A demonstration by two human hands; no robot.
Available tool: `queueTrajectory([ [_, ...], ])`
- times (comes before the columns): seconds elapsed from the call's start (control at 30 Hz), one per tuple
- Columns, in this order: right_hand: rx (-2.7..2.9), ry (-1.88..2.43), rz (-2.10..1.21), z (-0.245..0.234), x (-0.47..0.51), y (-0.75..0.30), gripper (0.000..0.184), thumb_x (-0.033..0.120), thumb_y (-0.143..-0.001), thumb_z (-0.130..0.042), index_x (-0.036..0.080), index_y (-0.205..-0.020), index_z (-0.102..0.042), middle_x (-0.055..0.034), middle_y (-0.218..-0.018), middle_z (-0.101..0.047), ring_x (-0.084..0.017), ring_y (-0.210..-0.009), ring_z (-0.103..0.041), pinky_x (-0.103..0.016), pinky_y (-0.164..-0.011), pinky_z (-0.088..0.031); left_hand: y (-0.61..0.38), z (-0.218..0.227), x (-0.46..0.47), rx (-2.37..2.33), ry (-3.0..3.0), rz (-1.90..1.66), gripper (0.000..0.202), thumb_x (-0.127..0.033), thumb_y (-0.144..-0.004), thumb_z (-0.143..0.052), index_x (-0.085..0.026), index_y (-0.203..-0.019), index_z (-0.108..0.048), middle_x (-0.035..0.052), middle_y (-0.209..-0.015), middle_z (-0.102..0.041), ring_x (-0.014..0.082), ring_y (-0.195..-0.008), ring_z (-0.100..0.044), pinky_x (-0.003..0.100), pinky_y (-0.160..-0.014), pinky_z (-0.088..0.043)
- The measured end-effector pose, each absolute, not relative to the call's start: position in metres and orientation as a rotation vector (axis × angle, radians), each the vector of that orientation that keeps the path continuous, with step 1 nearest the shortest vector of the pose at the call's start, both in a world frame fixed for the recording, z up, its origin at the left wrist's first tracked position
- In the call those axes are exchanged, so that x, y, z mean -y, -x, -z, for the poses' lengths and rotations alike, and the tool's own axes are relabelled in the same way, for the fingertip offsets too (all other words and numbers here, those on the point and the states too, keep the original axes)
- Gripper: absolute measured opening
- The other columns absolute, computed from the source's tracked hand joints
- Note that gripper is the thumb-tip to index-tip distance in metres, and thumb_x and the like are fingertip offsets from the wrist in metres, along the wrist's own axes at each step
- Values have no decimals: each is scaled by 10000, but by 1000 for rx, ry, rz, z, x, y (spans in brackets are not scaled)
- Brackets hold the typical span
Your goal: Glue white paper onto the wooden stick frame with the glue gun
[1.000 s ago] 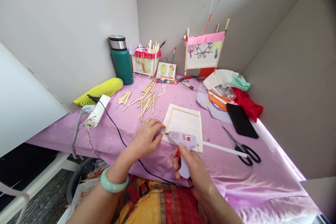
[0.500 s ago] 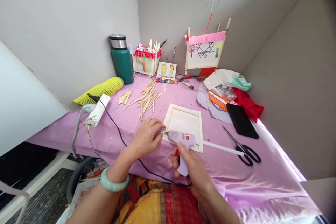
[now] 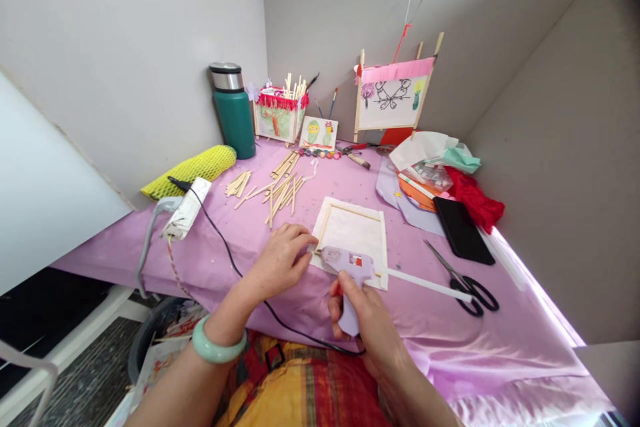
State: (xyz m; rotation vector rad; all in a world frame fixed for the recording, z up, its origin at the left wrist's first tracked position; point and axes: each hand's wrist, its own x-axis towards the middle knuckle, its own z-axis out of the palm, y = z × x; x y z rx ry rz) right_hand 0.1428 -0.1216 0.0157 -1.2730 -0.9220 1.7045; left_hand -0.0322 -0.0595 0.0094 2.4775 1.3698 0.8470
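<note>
A white paper sheet edged with thin wooden sticks (image 3: pixel 353 230) lies flat on the purple cloth (image 3: pixel 240 233). My right hand (image 3: pixel 367 323) is closed around the grip of a pale lilac glue gun (image 3: pixel 345 267), whose nozzle points left at the frame's near left corner. My left hand (image 3: pixel 280 259), a green bangle on its wrist, rests palm down beside that corner with its fingertips pressing the frame's edge. The gun's black cord (image 3: pixel 225 247) trails left to a white power strip (image 3: pixel 185 209).
Loose wooden sticks (image 3: pixel 277 190) lie behind the frame. Scissors (image 3: pixel 467 283), a white strip (image 3: pixel 425 282) and a black phone (image 3: pixel 463 230) lie to the right. At the back stand a green flask (image 3: pixel 233 113), a stick holder (image 3: pixel 277 113), a painted lantern panel (image 3: pixel 390 93) and red cloth (image 3: pixel 473 197).
Both hands stay almost where they were. The glue gun's nozzle has shifted very slightly along the frame's near edge. The view has drifted a little.
</note>
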Motion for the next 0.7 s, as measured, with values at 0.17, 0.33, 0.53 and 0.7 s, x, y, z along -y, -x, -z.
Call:
queueTrajectory([
  [0.17,936,1294,-1692,-15,122,-142,431,612,-775,-576,187,-735,-514,38,-488,-536,-88,-353,-454,-205,-374,-291,32,-9,59,-1376,-2480,-842,277,-174,-846,-502,-195,-1101,-607,78,-1054,-584,224,-981,-514,403,-872,-436],
  [0.33,965,1317,-1679,-14,123,-143,428,608,-786,-567,184,-743,-523,30,-506,-552,-93,-359,-468,-211,-379,-287,32,-10,60,-1382,-2481,-831,275,-175,-848,-504,-197,-1101,-609,77,-1056,-583,225,-987,-508,402,-879,-430],
  [0.53,977,1293,-1689,-12,124,-143,433,613,-783,-568,185,-737,-522,36,-497,-538,-95,-361,-462,-217,-383,-301,32,-10,59,-1372,-2489,-813,300,-166,-851,-499,-206,-1127,-610,73,-1064,-579,223,-986,-500,395,-877,-425],
  [0.7,972,1307,-1653,-14,126,-145,442,614,-794,-550,176,-741,-515,52,-488,-532,-80,-346,-457,-200,-384,-308,32,-10,59,-1373,-2488,-817,305,-170,-845,-501,-212,-1127,-611,72,-1067,-578,225,-990,-502,395,-880,-425],
])
